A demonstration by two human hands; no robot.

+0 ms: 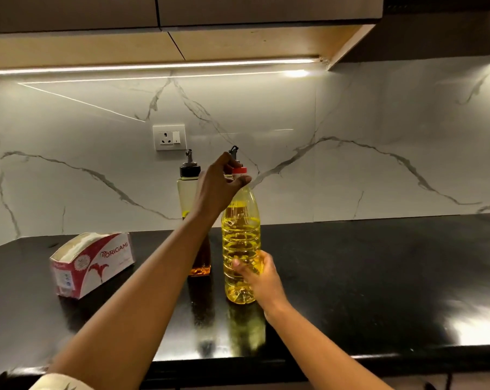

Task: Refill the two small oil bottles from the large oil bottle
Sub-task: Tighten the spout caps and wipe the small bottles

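The large plastic oil bottle [240,237], filled with yellow oil, stands upright on the black counter [364,277]. Its red and white cap [239,171] is on, and my left hand [218,184] pinches that cap from the left. My right hand [259,273] grips the bottle's lower body. Behind my left arm stands a small square oil bottle [187,190] with a black pour spout and a little amber oil at its base. Of the second small bottle only the spout tip [233,151] shows above my left hand.
An open red and white tissue box [92,263] lies on the counter to the left. A wall socket [169,137] sits on the marble backsplash behind the bottles. The counter's front edge [238,358] runs across near me.
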